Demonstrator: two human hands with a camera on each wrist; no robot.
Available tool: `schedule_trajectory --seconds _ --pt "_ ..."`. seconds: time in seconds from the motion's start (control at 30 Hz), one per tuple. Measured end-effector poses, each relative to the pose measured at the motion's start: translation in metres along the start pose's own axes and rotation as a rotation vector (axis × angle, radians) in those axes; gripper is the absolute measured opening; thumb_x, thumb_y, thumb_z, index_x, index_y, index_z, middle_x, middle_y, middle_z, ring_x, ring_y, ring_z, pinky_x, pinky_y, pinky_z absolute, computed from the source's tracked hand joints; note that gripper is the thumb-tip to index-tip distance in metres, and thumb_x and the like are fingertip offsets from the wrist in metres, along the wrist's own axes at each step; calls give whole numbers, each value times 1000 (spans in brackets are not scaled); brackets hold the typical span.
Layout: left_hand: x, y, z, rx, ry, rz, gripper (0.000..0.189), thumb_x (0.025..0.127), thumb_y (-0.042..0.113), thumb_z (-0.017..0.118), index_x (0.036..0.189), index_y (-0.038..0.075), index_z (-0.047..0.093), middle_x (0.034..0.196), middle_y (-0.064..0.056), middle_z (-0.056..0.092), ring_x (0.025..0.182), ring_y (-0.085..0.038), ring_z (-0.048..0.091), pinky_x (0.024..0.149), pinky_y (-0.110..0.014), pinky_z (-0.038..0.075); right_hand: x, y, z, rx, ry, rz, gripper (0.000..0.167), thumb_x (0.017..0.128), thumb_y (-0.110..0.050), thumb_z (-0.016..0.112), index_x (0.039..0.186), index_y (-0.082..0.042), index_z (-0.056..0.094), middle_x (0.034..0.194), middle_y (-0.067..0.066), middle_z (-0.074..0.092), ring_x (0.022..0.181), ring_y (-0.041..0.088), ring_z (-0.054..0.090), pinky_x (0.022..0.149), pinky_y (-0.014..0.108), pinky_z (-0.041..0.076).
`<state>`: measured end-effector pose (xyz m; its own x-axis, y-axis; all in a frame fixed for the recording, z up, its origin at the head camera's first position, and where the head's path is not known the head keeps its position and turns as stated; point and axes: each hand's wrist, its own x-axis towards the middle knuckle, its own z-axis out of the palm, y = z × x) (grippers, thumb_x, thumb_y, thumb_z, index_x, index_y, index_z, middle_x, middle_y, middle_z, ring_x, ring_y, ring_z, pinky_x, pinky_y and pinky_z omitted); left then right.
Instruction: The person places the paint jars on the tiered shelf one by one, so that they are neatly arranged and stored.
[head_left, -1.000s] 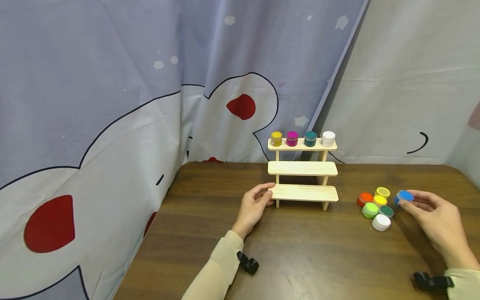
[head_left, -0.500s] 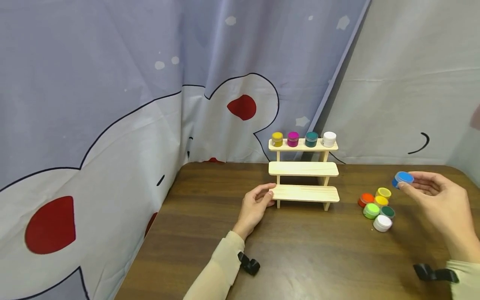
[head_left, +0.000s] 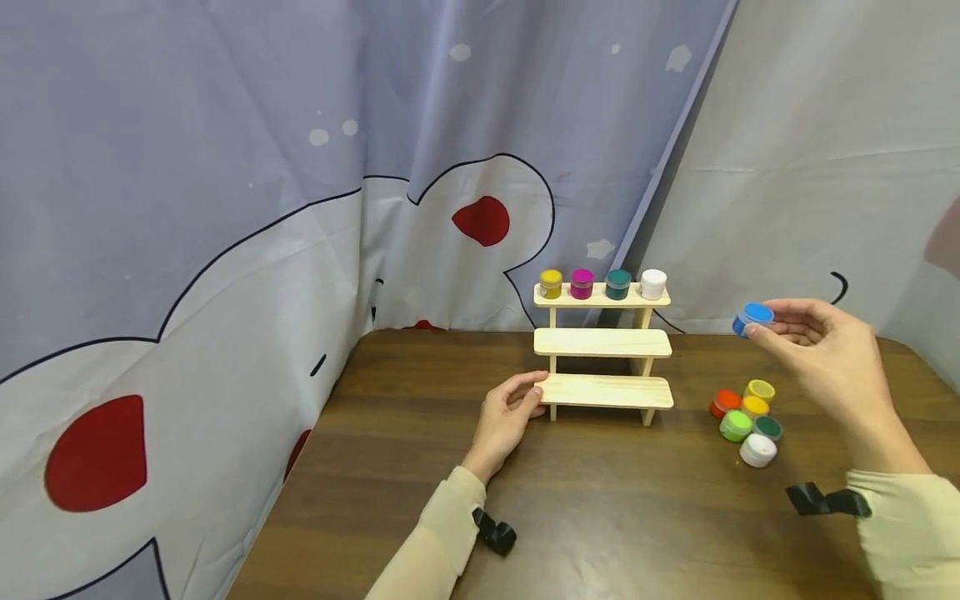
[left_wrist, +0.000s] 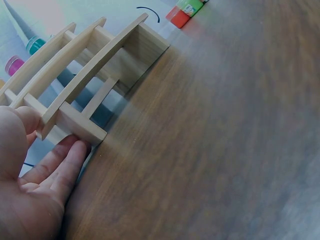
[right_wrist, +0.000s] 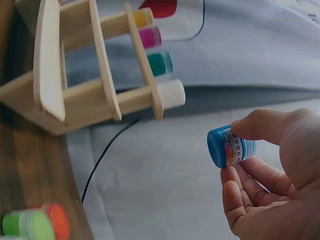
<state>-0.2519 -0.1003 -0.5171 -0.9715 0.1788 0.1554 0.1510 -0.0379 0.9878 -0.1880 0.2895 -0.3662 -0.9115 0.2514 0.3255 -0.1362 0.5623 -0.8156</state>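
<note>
My right hand [head_left: 832, 358] pinches a small blue paint jar [head_left: 753, 317] between thumb and fingers, raised above the table to the right of the rack. The right wrist view shows the printed label on this blue jar [right_wrist: 231, 146]. My left hand [head_left: 504, 421] holds the left end of the lowest tier of a three-tier wooden display rack [head_left: 603, 390]. In the left wrist view, the thumb lies at the tier's edge and the fingers touch the rack's side leg [left_wrist: 80, 125]. Along the top tier stand a mustard jar [head_left: 551, 284], a magenta jar [head_left: 582, 284], a teal jar [head_left: 618, 284] and a white jar [head_left: 653, 284].
On the brown table [head_left: 600, 517], right of the rack, several more jars cluster closely: a red one [head_left: 725, 404], a light green one [head_left: 736, 426], a white one [head_left: 758, 451], plus yellow and dark green ones. A patterned curtain [head_left: 450, 100] hangs behind the table.
My right hand has lifted the blue jar from beside the cluster, moving it up and then leftward. My left hand keeps its hold on the rack.
</note>
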Motion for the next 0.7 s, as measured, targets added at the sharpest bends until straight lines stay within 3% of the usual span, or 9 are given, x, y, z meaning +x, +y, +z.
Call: schedule_trajectory --seconds 0.27,0.7 --pt "0 -3 0 -9 -3 0 28 113 12 68 138 12 78 140 -13 74 118 -24 77 99 -37 68 6 -21 18 -13 -43 -48 50 102 -30 85 141 -4 68 101 -29 70 87 -8 69 76 4 56" --pt "1 1 0 -10 -3 -2 29 112 13 69 140 11 77 138 -14 75 117 -24 77 99 -37 68 15 -49 43 9 -56 -80 49 101 -34 86 138 -6 72 102 -23 71 90 0 68 75 7 56"
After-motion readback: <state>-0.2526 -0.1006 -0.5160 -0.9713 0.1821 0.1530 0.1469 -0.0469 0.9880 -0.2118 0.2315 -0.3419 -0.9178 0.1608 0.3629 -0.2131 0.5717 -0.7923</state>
